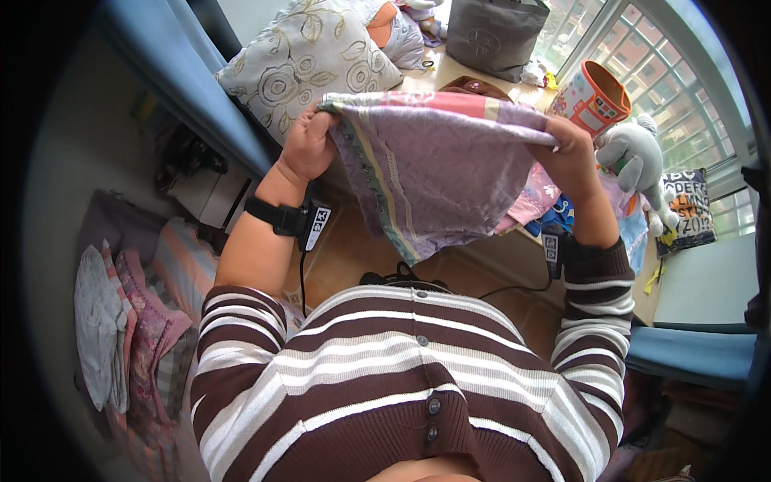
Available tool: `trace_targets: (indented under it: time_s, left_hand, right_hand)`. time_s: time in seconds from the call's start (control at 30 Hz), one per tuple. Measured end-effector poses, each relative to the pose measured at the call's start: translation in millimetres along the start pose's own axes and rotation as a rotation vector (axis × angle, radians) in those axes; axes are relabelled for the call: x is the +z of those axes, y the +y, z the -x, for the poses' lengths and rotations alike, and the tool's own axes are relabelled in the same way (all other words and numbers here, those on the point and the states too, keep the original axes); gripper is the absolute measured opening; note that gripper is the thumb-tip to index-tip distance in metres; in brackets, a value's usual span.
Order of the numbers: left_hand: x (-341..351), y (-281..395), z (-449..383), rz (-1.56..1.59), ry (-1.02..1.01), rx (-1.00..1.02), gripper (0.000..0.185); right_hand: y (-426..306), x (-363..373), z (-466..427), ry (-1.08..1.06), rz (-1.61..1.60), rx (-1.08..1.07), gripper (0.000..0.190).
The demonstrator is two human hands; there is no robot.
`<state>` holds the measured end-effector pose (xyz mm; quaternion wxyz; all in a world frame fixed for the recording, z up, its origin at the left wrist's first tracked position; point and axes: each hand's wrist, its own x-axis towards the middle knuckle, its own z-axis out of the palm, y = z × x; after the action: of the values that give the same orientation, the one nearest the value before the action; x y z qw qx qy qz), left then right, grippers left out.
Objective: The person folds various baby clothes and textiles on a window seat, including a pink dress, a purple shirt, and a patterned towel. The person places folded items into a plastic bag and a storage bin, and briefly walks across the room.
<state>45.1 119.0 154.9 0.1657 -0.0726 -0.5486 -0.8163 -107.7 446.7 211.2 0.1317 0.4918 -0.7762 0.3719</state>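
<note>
A lilac patterned cloth (446, 169), with a green and yellow border and a pink part along its top, hangs stretched between my two hands. My left hand (310, 141) pinches its upper left corner, fingers closed on the fabric. At the upper right, my right hand (566, 147) grips the other end, its fingers partly hidden by the cloth. The lower edge droops freely over the tiled floor. Behind the cloth's right side, pink fabric (536, 196) and blue fabric (560, 212) lie on the window ledge.
A patterned cushion (313, 66), a grey bag (497, 36), an orange bucket (593, 99), a grey plush toy (638, 156) and a lettered cushion (686, 208) stand along the ledge by the barred window. Folded textiles (144, 325) are stacked at the left. Blue curtains (181, 78) hang nearby.
</note>
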Motion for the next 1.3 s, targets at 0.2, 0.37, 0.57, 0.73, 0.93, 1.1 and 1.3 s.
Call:
trace_targets:
  time_s: [0.2, 0.37, 0.57, 0.73, 0.93, 1.1, 1.3]
  left_hand:
    - [-11, 27, -11, -0.042, -0.100, 0.044, 0.027]
    - [-19, 36, -58, -0.064, -0.474, 0.073, 0.076]
    - [-19, -78, 44, 0.622, -0.450, -0.451, 0.084]
    - [-33, -88, 24, 0.356, -0.205, -0.849, 0.050]
    - [-46, -85, -10, 0.896, -0.133, -0.984, 0.045]
    - [-48, -106, 14, 0.651, -0.206, -1.032, 0.046]
    - [-49, -122, 10, 0.793, -0.092, -1.044, 0.037]
  right_hand:
    - [-23, -10, -8, 0.123, -0.336, 0.069, 0.020]
    - [-26, -30, -60, 0.310, -1.173, 0.202, 0.040]
    - [-58, 86, 54, 0.108, -1.486, 0.798, 0.055]
    - [-51, 113, 86, -0.033, -1.568, 1.110, 0.068]
    - [-32, 102, 67, 0.089, -1.697, 1.131, 0.067]
    - [-24, 125, 96, 0.282, -1.724, 1.499, 0.056]
    - [-17, 113, 109, 0.144, -1.826, 1.361, 0.051]
